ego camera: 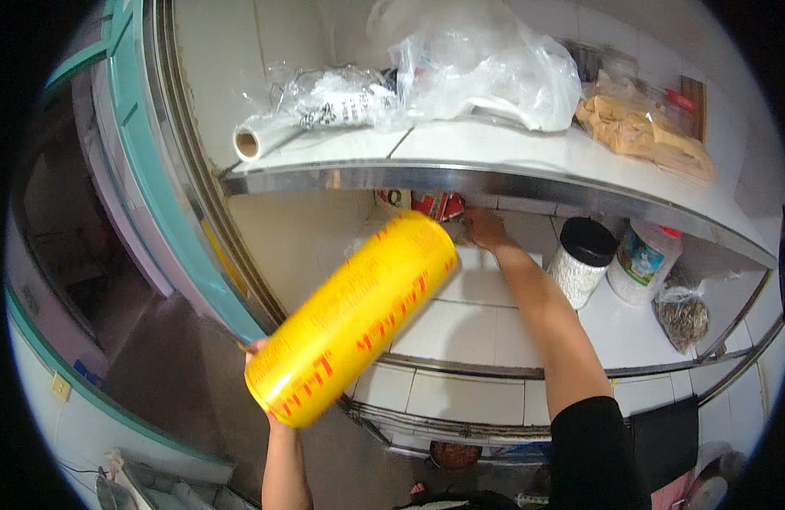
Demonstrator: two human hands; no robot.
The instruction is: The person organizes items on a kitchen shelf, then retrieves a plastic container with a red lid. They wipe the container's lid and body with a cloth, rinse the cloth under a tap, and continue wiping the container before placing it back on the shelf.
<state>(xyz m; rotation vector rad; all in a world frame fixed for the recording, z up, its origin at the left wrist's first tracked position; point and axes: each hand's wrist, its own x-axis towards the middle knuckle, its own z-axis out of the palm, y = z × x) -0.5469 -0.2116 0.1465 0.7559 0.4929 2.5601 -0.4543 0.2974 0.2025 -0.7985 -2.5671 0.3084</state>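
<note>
A large yellow cylindrical roll (pixel 354 319), likely cling film, bears red and orange writing and slants across the view in front of the shelves. My left hand (pixel 257 349) holds it by its lower left end, and most of that hand is hidden behind it. Deep in the lower tiled shelf (pixel 456 325) is my right hand (pixel 486 229), beside a red and white packet (pixel 438 205). Its fingers are blurred and partly shaded, so I cannot make out whether they grip the packet. A pale package with dark print (pixel 392 197) is left of the packet.
Above runs a metal-edged shelf (pixel 341 175) carrying a white roll (pixel 247 143), clear plastic bags (pixel 482 83) and a tan package (pixel 641 134). Right of my forearm stand a black-lidded jar (pixel 583 261), a labelled plastic jar (pixel 644 261) and a tied bag of dried material (pixel 682 315).
</note>
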